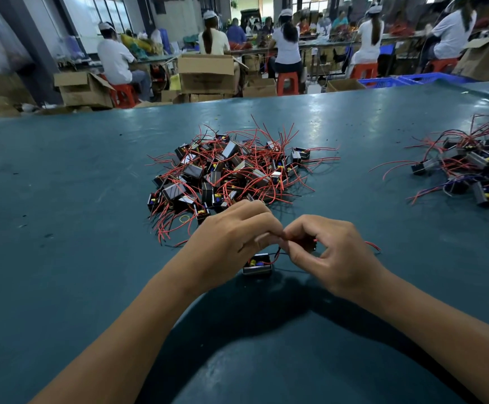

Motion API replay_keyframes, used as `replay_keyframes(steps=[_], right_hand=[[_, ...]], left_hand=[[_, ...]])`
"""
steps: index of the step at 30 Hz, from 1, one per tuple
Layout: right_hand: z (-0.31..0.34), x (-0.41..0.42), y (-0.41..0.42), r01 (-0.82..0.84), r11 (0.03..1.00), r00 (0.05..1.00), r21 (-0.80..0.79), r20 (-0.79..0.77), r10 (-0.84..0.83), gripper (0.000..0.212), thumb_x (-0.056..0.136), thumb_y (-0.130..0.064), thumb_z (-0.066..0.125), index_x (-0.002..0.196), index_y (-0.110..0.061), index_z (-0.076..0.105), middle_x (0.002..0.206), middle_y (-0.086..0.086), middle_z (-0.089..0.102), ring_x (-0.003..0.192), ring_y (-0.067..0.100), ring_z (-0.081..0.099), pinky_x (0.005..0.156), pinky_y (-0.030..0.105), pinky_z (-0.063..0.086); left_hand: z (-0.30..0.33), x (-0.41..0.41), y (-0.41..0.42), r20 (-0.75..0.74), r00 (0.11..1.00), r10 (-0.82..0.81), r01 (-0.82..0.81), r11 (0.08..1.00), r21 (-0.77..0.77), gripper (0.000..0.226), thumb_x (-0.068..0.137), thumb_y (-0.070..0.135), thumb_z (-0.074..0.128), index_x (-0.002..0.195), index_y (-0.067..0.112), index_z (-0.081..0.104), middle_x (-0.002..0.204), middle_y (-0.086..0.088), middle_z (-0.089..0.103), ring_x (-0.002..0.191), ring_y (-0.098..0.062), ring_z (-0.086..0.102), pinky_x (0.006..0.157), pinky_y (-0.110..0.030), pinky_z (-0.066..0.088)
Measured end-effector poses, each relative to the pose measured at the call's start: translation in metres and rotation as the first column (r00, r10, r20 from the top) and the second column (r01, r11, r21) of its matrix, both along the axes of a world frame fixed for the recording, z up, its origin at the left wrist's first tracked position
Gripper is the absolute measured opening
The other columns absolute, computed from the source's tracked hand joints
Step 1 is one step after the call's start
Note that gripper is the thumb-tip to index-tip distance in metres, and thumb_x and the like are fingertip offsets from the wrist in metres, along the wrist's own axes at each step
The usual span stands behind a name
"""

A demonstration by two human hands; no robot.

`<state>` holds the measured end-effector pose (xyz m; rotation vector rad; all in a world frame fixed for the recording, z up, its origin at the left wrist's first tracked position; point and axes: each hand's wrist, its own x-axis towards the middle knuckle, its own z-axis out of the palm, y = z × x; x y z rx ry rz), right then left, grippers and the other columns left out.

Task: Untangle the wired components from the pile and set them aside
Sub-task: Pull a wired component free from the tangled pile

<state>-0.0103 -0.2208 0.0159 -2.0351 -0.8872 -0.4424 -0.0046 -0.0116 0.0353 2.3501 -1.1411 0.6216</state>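
Note:
A tangled pile [231, 170] of small black box components with red and black wires lies in the middle of the teal table [62, 199]. Just in front of it, my left hand [231, 237] and my right hand [330, 255] meet fingertip to fingertip, both pinching thin red and black wires. One small box component [257, 265] hangs from those wires below my left hand, close above the table. A second dark component is partly hidden behind my right fingers. A red wire end [373, 245] sticks out past my right hand.
A second heap of wired components [476, 167] lies at the table's right edge. A yellow rubber band [184, 218] lies by the pile's near side. Beyond the table's far edge are cardboard boxes [206, 72], red stools and seated people at other benches.

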Motion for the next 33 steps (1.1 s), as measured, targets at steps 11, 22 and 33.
replay_keyframes(steps=[11, 22, 33], right_hand=[[0.001, -0.001, 0.001, 0.049, 0.999, 0.994, 0.005, 0.092, -0.05, 0.003, 0.086, -0.011, 0.069, 0.083, -0.014, 0.068, 0.071, -0.009, 0.062, 0.066, 0.004, 0.055, 0.062, 0.01, 0.039], [0.001, 0.004, -0.009, 0.146, 0.989, 0.986, -0.031, 0.088, -0.143, 0.01, 0.086, -0.013, 0.071, 0.08, -0.019, 0.066, 0.069, -0.015, 0.059, 0.065, 0.003, 0.056, 0.062, 0.01, 0.038], [-0.002, 0.021, -0.029, 0.037, 0.991, 0.998, -0.126, -0.047, -0.043, 0.009, 0.088, -0.018, 0.074, 0.086, -0.024, 0.068, 0.08, -0.013, 0.064, 0.076, 0.005, 0.06, 0.068, 0.008, 0.039]], left_hand=[[-0.007, -0.005, -0.009, -0.565, 0.823, -0.06, -0.073, 0.975, -0.21, 0.019, 0.102, 0.037, 0.043, 0.088, 0.026, 0.05, 0.072, 0.017, 0.043, 0.064, -0.004, 0.036, 0.059, -0.022, 0.033], [-0.013, 0.005, 0.002, -0.575, 0.818, 0.003, -0.032, 0.999, -0.041, 0.014, 0.099, 0.032, 0.058, 0.11, 0.026, 0.064, 0.088, 0.033, 0.059, 0.073, 0.003, 0.052, 0.065, -0.011, 0.038], [-0.02, 0.013, 0.004, -0.508, 0.853, 0.121, -0.072, 0.991, 0.115, 0.013, 0.098, 0.021, 0.063, 0.104, 0.028, 0.072, 0.092, 0.02, 0.057, 0.083, 0.0, 0.055, 0.074, -0.015, 0.041]])
